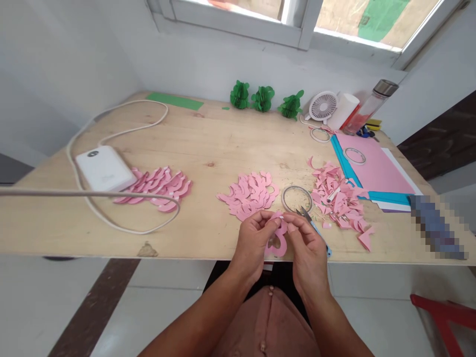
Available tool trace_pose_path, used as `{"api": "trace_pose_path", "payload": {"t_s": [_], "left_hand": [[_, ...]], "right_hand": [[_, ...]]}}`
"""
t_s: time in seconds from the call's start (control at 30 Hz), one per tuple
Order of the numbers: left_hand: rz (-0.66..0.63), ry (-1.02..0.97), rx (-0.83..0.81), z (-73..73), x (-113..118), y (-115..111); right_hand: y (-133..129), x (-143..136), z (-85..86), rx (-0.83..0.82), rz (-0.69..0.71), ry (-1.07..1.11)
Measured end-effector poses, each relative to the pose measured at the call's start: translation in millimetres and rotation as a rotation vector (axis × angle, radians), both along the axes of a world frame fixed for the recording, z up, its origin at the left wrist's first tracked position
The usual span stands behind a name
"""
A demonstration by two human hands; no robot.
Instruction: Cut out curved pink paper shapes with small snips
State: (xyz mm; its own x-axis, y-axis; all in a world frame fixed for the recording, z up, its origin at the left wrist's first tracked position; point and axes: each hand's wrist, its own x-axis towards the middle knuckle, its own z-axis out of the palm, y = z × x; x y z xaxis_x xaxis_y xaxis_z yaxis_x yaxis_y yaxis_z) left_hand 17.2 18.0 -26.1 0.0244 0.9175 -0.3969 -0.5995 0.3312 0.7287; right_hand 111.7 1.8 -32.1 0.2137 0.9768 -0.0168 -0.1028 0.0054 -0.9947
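A pink paper cutout [281,246] with curved, looped edges is held over the table's front edge. My left hand [253,241] pinches its upper left part between thumb and fingers. At its top right, my right hand [307,244] has thumb and fingers closed near a small white spot; what exactly they grip is too small to tell. Just beyond my hands lie a pile of pink curved cutouts [250,194] and a roll of tape [296,199] on its side face. Scissors [315,229] with blue handles lie partly behind my right hand.
Pink scraps [340,201] lie right of the tape. A white power bank [105,168] with a looping cable touches more pink pieces [159,187] at left. Green paper shapes [262,99], a fan [323,106] and a bottle [374,106] stand at the back. Paper sheets [386,168] lie right.
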Motion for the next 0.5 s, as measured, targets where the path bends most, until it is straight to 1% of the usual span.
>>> {"api": "trace_pose_path", "payload": {"t_s": [0.13,0.3,0.5], "left_hand": [[-0.004,-0.037,-0.013,0.9,-0.2,-1.9],[-0.007,-0.051,-0.020,2.4,-0.8,-3.1],[-0.010,-0.054,-0.027,1.9,-1.7,-3.0]], "right_hand": [[-1.6,-2.9,-3.2,0.000,-0.035,0.011],[-2.9,-4.9,-4.4,0.007,-0.065,-0.028],[-5.1,-6.8,-4.0,0.027,-0.074,-0.068]]}}
